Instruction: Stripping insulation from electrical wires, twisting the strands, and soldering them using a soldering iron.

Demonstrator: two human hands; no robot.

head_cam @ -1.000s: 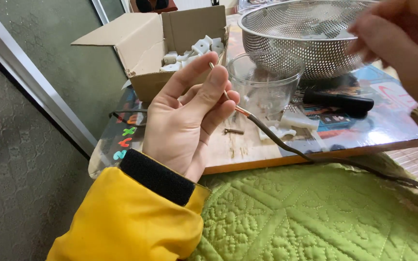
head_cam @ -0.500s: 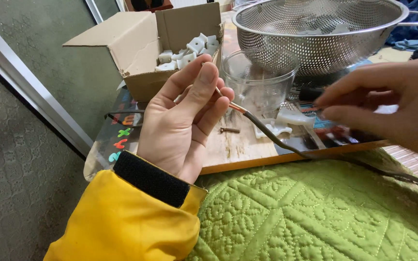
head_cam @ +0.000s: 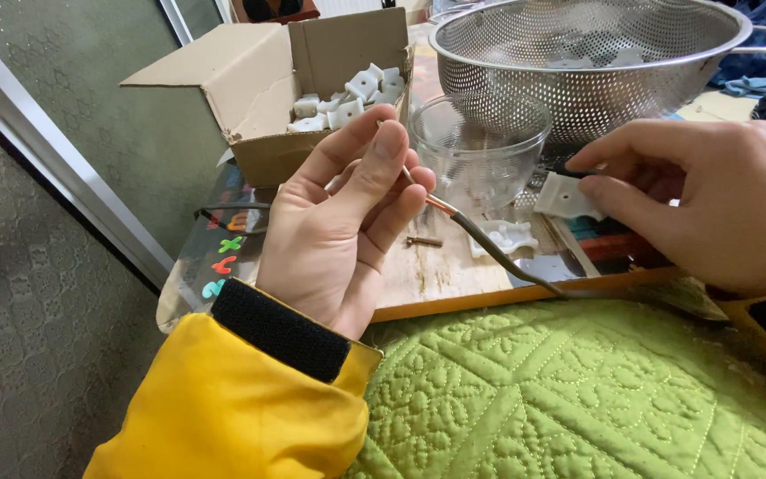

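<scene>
quilt [head_cam: 578, 399]: green, stitched, fills the foreground under both hands.
table [head_cam: 436, 279]: low, printed top, orange front edge; carries everything below.
colander [head_cam: 591, 58]: one, steel mesh, back right; a few white pieces inside, count unclear.
cardboard box [head_cam: 294, 84]: one, flaps open, back centre; heap of white plastic clips, too many to count.
glass cup [head_cam: 480, 146]: one, clear, empty, between box and colander.
left hand [head_cam: 339, 226]: yellow sleeve with black cuff; fingers [head_cam: 383, 155] closed round the cable's bare end.
right hand [head_cam: 711, 204]: fingers pinched on one white clip.
cable [head_cam: 489, 248]: one, dark sheath, copper end stripped; long axis runs from left fingers down-right to the table edge.
white clip [head_cam: 565, 197]: held just right of the cable's mid-length, near but apart; right hand nearer it.
loose clip [head_cam: 507, 237]: one, flat on the table under the cable.
screw [head_cam: 423, 240]: one, on the table below the left fingers.
</scene>
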